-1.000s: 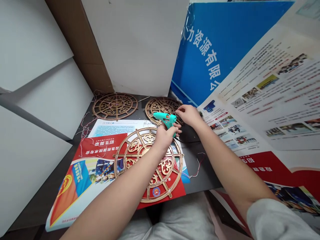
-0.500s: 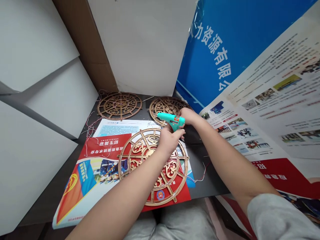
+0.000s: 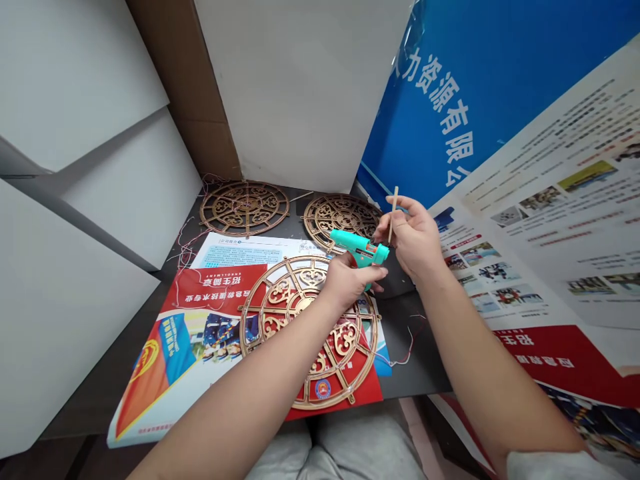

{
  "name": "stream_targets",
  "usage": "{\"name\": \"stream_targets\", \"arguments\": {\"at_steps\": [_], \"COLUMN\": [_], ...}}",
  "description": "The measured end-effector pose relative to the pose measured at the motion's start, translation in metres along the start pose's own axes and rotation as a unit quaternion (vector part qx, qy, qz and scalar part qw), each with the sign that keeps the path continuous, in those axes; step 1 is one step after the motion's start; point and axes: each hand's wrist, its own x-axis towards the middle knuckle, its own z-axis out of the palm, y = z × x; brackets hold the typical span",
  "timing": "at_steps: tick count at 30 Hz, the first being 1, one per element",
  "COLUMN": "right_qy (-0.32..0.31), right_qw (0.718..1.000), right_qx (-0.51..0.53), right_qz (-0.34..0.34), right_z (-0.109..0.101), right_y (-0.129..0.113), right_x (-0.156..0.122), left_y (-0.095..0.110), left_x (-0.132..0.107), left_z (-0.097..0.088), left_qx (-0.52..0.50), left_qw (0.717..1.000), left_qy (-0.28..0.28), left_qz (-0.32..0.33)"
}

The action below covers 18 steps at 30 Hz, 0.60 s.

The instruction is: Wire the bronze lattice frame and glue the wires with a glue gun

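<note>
My left hand [image 3: 347, 277] grips a turquoise glue gun [image 3: 357, 247] by its handle, nozzle pointing left. Between the fingers of my right hand [image 3: 413, 233], a thin pale tan glue stick [image 3: 393, 213] stands nearly upright, just right of the gun's rear end and apart from it. Under my left forearm lies a round openwork wooden panel [image 3: 280, 293] with scroll shapes and rings; the arm hides part of it. A second round wooden panel [image 3: 325, 213] lies behind the gun, partly covered by it.
Another round panel [image 3: 245, 207] lies at the back left beside tangled thin wires [image 3: 187, 253]. Printed brochures [image 3: 220, 290] lie beneath the near panel. A loose wire [image 3: 407, 350] trails at the right. White boards [image 3: 295, 87] and a blue poster [image 3: 480, 60] stand around the dark table [image 3: 425, 373].
My right hand has risen and moved right from behind the gun, and the glue stick now shows in it. My left hand has shifted slightly right with the glue gun.
</note>
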Motion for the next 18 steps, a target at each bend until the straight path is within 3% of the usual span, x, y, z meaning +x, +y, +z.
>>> {"name": "stream_targets", "arguments": {"at_steps": [4, 10, 14, 18], "right_qy": [0.030, -0.011, -0.019, -0.044], "right_qw": [0.998, 0.995, 1.000, 0.988], "right_qx": [0.048, 0.102, 0.025, -0.135], "right_qz": [0.000, 0.004, 0.000, -0.061], "right_z": [0.002, 0.002, -0.002, -0.010], "right_y": [0.004, 0.008, 0.014, 0.012], "right_x": [-0.016, -0.021, -0.023, -0.028], "left_y": [0.001, 0.000, 0.001, 0.002], "left_x": [0.005, 0.012, 0.010, 0.010], "left_z": [-0.004, -0.005, -0.004, -0.002], "left_qx": [-0.004, -0.031, -0.030, -0.042], "left_qw": [0.999, 0.998, 0.997, 0.996], "left_qy": [0.018, 0.039, 0.061, 0.055], "left_qz": [0.040, 0.029, 0.045, 0.063]}}
